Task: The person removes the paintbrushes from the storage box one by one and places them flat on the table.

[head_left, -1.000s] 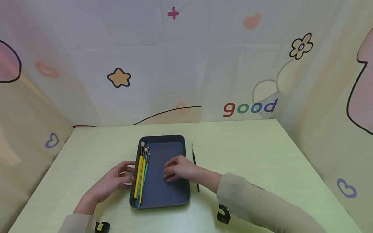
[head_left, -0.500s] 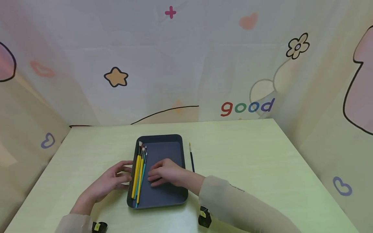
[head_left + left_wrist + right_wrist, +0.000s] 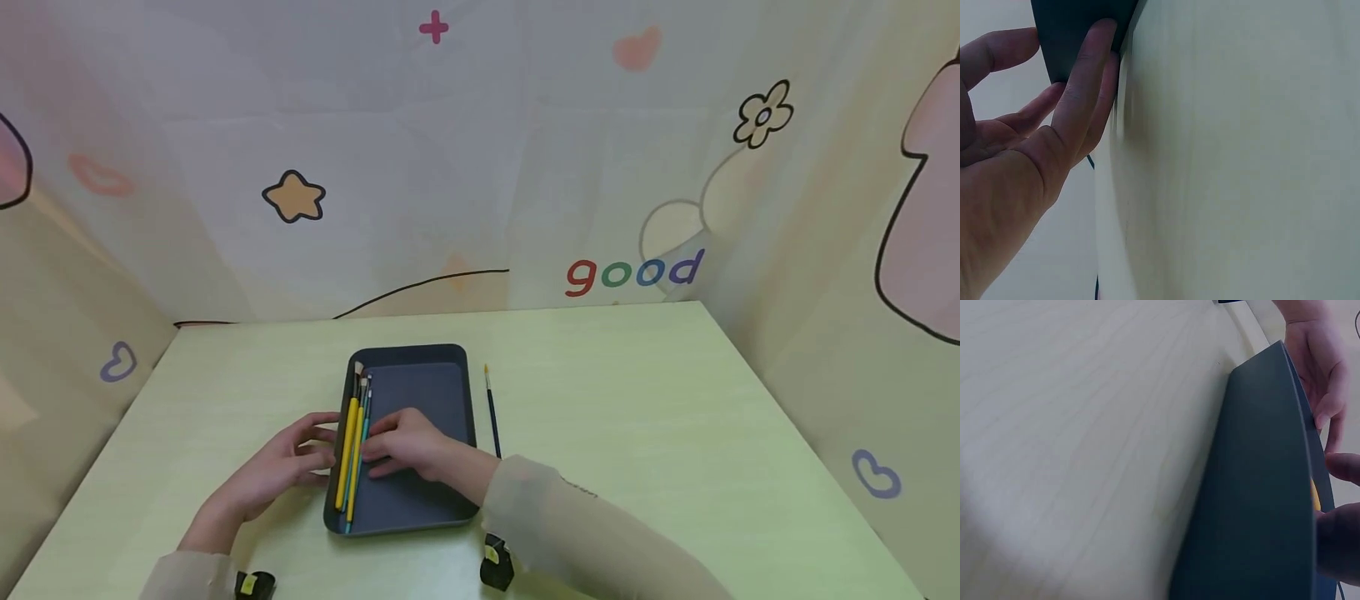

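A dark grey rectangular tray (image 3: 420, 387) lies on the table, with several yellow and teal paintbrushes (image 3: 347, 446) lengthwise along its left inner side. My left hand (image 3: 270, 471) is beside the tray, its fingertips touching the outer left wall; the left wrist view shows the fingers (image 3: 1079, 94) against that wall. Inside the tray, my right hand (image 3: 411, 442) has its fingertips at the brushes' right side, fingers slightly bent and spread. Whether they pinch a brush cannot be seen; in the right wrist view the tray wall (image 3: 1254, 481) hides most of them.
One dark-handled paintbrush (image 3: 491, 408) lies on the table right of the tray, its lower end behind my right forearm. The pale table (image 3: 637, 400) meets a printed cloth backdrop (image 3: 420, 167) at the back and sides. A black wrist device (image 3: 496, 562) hangs under my right sleeve.
My right hand has moved left across the tray, from its right half up to the brushes. My left hand stays at the tray's left side. The head view has shifted slightly.
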### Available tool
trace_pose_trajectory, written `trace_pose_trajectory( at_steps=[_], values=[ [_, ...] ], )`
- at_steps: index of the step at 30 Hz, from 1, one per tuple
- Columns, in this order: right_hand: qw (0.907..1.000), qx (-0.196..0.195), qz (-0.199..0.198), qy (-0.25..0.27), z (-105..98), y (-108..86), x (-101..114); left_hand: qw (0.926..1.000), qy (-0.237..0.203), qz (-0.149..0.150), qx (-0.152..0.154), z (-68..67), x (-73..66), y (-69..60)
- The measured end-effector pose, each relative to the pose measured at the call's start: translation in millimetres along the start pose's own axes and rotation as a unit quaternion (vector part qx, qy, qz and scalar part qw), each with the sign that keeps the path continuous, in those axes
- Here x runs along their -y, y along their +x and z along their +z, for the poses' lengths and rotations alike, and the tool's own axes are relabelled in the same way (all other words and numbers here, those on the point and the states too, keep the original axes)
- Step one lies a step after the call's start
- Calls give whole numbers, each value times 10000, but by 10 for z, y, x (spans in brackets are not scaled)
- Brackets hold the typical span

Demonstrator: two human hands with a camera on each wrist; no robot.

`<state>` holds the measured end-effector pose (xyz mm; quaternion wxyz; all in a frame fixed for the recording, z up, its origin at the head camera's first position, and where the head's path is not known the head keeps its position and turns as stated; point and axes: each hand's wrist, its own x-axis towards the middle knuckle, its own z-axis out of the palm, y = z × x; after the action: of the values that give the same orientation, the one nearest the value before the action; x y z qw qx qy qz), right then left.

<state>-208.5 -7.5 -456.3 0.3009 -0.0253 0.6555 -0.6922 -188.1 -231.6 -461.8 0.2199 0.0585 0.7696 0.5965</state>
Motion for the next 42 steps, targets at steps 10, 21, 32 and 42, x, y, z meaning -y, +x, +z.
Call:
trace_pose_trajectory(
  at_steps=[10, 21, 32, 42],
  values=[
    [9991, -204, -169, -316, 105, 60, -20, 10000, -16, 63, 69, -20, -22, -11],
    [9963, -552, -256, -611, 224, 111, -51, 9999, -81, 57, 104, -21, 1, -4],
    [9937, -874, -322, -621, 297, 100, -53, 9999, -101, 39, 91, -25, -2, -3],
    [9927, -1041, -359, -496, 322, 121, -87, 9998, -163, 74, 76, -36, 18, -4]
  ],
)
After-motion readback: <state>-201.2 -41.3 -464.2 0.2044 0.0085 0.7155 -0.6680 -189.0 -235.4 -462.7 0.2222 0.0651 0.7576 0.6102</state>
